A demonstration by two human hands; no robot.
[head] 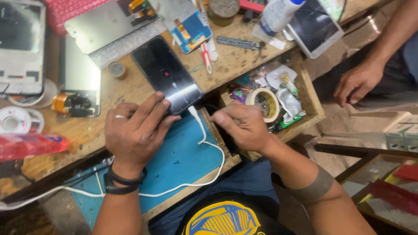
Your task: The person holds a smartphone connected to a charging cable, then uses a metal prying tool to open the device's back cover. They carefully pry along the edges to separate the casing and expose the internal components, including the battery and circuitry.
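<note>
**Inspector:** Report the left hand.

**Assistant:** The left hand, with a ring and a dark wristband, presses its fingers on the lower end of a black glass-fronted smartphone, pinning it flat. The phone lies on the worn wooden workbench, its lower end at the edge of a blue rubber work mat.

**Inspector:** And the right?

**Assistant:** The right hand is closed in a pinch just beside the plug of a white charging cable, whose tip sits near the phone's bottom edge. Whether the fingers grip the cable I cannot tell.

**Inspector:** Surroundings?

**Assistant:** An open wooden drawer holds a cream roll of tape. Another person's hand rests at the far right.
</note>
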